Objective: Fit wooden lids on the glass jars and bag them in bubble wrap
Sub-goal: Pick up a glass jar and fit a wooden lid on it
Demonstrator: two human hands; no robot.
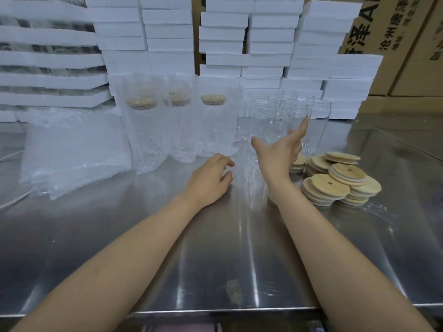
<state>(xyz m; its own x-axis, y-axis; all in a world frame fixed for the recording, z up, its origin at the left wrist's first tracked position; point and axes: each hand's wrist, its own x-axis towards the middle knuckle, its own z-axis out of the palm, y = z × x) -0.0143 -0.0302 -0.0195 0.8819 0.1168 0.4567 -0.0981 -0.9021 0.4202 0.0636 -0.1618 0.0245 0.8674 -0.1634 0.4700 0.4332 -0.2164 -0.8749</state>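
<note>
The right hand (279, 152) is held up off the table (215, 259) with thumb and fingers spread and straight, nothing grasped, and is seen in front of the nearest jar (273, 121) of a cluster of bare glass jars (296, 109); whether that jar is touched cannot be told. The left hand (209, 179) is laid on the steel surface just left of the right forearm, its fingers loosely curled and nothing seen in them. The unlidded jars are gathered upright at the far middle-right of the table. The wooden lids (335, 180) are heaped in short overlapping stacks to the right of the right hand, nearer than the jars, each with a small hole through it. Three bagged jars (177, 125), already lidded and sheathed in bubble wrap, are stood in a row to the left of the bare ones. A pile of flat bubble-wrap bags (72, 152) is leaned at the far left. Behind everything, white foam blocks (271, 39) are stacked high, and cardboard cartons (412, 44) with printed characters are seen at the far right.
</note>
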